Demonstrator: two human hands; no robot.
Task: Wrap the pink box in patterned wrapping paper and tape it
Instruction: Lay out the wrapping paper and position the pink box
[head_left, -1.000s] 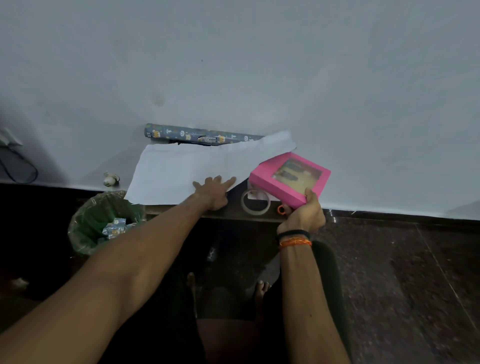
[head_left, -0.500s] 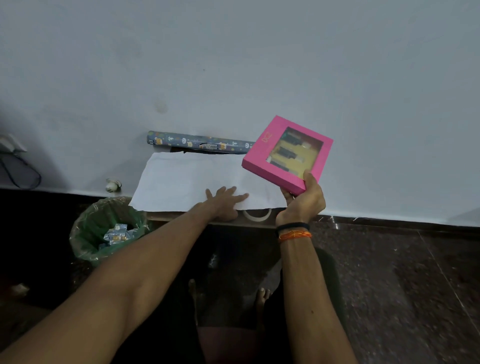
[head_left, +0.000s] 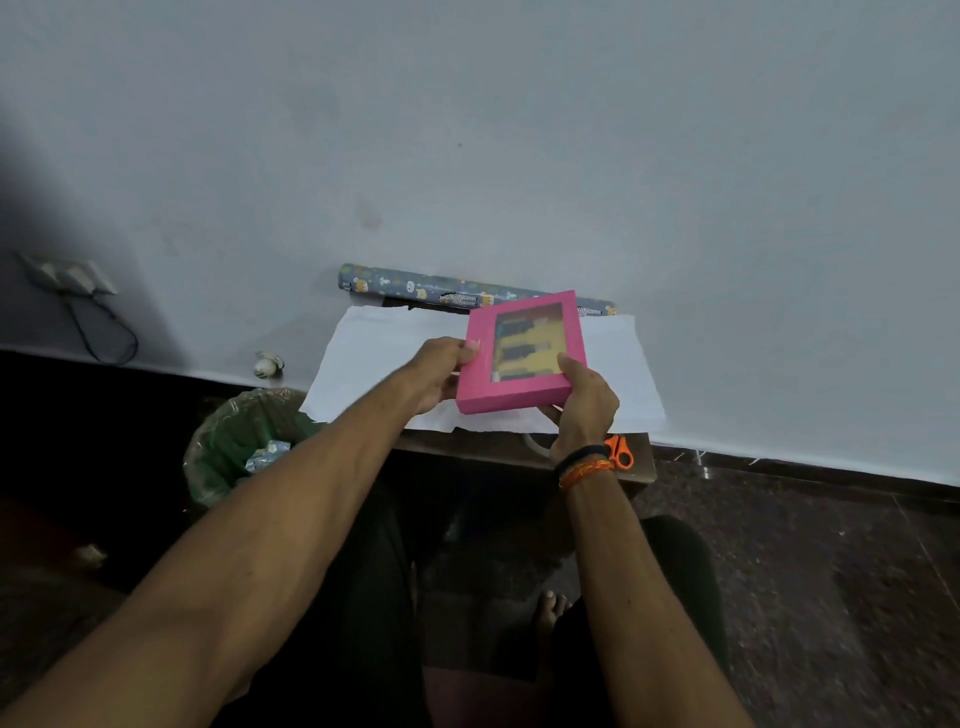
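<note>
The pink box (head_left: 483, 382), flat with a clear window on top, is held above a cut sheet of wrapping paper (head_left: 374, 353) lying white side up on a small table (head_left: 636, 470). My left hand (head_left: 439, 371) grips the box's left edge. My right hand (head_left: 584, 402) holds its near right corner, thumb on the window. The rolled patterned wrapping paper (head_left: 415, 288) lies along the wall behind the sheet. A tape roll (head_left: 535, 444) peeks out under my right wrist, mostly hidden.
Orange-handled scissors (head_left: 621, 452) lie at the table's right front, partly behind my wrist. A green-lined waste bin (head_left: 239, 441) stands left of the table. A wall socket with a cable (head_left: 78, 286) is at far left. The wall rises right behind the table.
My right hand brought the box down and left from beside the table to over the sheet. My left hand lifted off the paper and took hold of the box's left edge.
</note>
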